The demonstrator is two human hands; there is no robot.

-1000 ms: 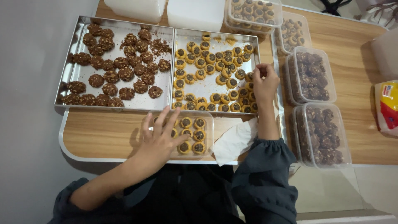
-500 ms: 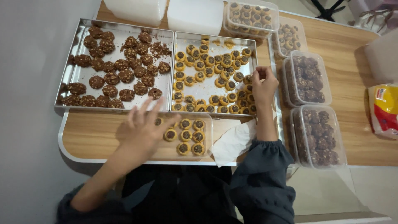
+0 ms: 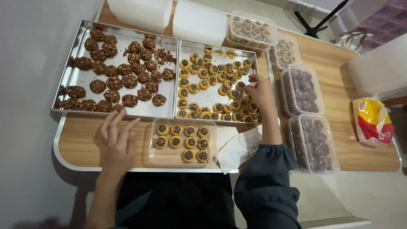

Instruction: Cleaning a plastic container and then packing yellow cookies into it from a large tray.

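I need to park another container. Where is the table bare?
Bare wood lies right of the two lidded tubs, up to the yellow-red packet, and under the left hand beside the clear box. The trays are crowded; the right hand is over the tarts.

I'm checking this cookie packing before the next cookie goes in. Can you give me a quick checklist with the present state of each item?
1. Clear box has room: ok, its left part and front row are bare.
2. Box lies flat on the table: ok.
3. Right hand over the tray of yellow cookies: ok, fingertips at a cookie.
4. Cookie gripped: cannot tell, fingers hide it.
5. Left hand steadying the box: not ok, it rests on the table beside it, apart.
6. Tissue clear of the box: cannot tell, its edge meets the box corner.
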